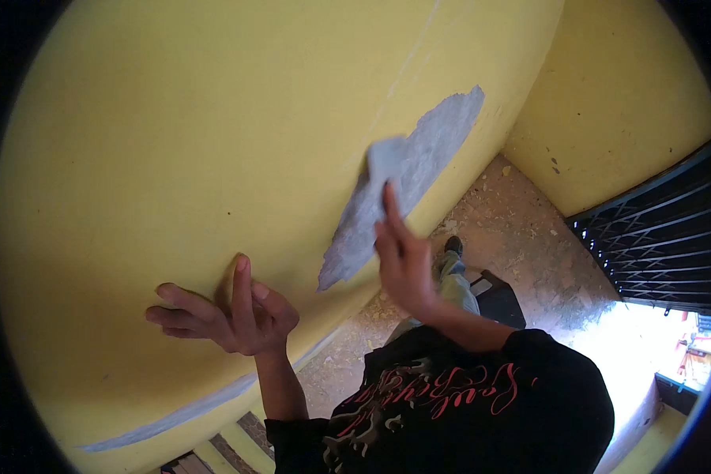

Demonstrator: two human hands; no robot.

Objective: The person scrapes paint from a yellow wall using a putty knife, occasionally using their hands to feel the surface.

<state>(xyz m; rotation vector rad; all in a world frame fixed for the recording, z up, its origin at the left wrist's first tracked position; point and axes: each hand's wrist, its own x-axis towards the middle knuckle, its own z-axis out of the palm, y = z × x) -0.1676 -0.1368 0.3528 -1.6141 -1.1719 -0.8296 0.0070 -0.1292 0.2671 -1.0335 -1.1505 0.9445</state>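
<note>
My right hand [407, 268] is closed around a scraper [385, 160], with the index finger stretched along it. The wide, pale grey blade lies against or very near the yellow wall [213, 142], over a long bare grey patch [442, 130] with ragged edges. The scraper's handle is hidden in the hand. Lower on the left, my left hand [245, 320] has its fingers spread and holds nothing. At least one of its fingertips seems to rest on the wall.
A second narrow grey strip [174, 411] runs low on the wall. Beyond my leg stands a black container [499, 302] on the dusty floor [498, 213]. A dark folding metal gate [656, 237] is at the right, beside a bright opening. Slats [229, 450] show at the bottom left.
</note>
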